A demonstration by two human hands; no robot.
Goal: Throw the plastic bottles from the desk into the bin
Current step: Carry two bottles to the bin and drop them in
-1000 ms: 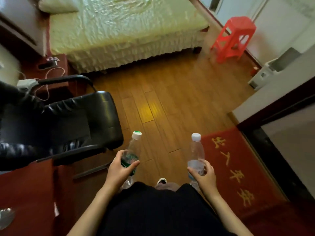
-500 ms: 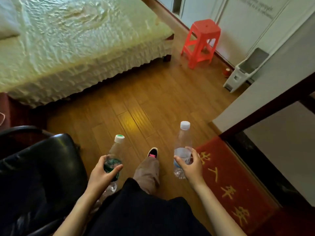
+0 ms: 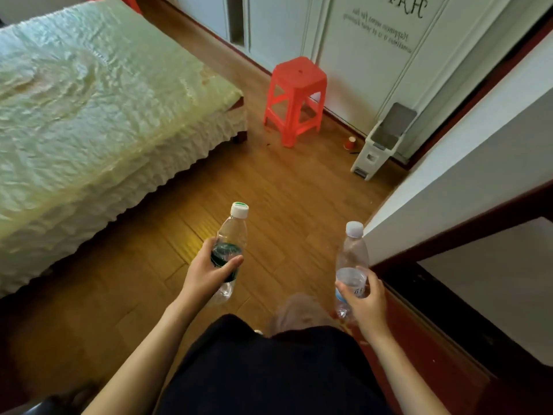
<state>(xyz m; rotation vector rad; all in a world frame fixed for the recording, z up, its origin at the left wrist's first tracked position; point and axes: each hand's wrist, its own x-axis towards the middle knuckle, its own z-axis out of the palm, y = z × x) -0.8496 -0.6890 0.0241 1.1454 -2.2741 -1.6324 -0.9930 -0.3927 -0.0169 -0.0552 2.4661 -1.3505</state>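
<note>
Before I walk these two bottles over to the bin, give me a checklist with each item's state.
1. Left hand grips the green-label bottle: ok.
2. Right hand grips the blue-label bottle: ok.
3. Both caps on: ok.
4. Bin in sight against the white wall, lid raised: ok.
5. Floor path to the bin: ok; the red stool and the small red cup sit to its left.
6. Room inside the bin: cannot tell.

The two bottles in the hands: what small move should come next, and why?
Probably step forward toward the white bin by the wall. Each hand, left and right, already holds a capped bottle, and the bin, its lid up, stands well ahead across the floor.
</note>
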